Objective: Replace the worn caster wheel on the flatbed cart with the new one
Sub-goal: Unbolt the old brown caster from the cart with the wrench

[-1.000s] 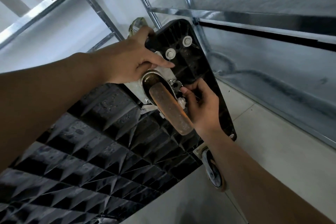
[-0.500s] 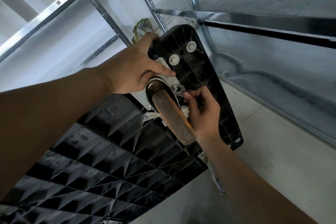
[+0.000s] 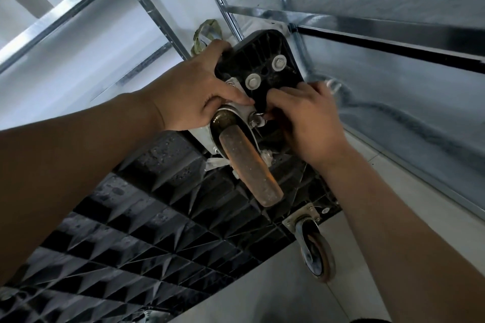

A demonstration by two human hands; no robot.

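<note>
The black flatbed cart [image 3: 147, 231] stands tipped on its side, its ribbed underside facing me. A worn brown caster wheel [image 3: 249, 165] in a metal bracket sits near the cart's upper end. My left hand [image 3: 191, 92] grips the cart's top edge, thumb lying across the caster's mounting plate. My right hand [image 3: 307, 120] reaches over from the right, and its fingertips pinch a small nut or washer [image 3: 258, 119] on the plate's bolt. Two bolts with white washers [image 3: 253, 81] show above the plate.
A second caster [image 3: 317, 252] hangs at the cart's lower corner above the pale tiled floor [image 3: 262, 296]. Metal shelving uprights and rails [image 3: 262, 13] stand close behind the cart. A green strap [image 3: 207, 34] loops behind the top edge.
My right hand has moved up from beside the wheel to above the bolt, its fingers now over the nut. The view has shifted slightly. My left hand keeps its grip.
</note>
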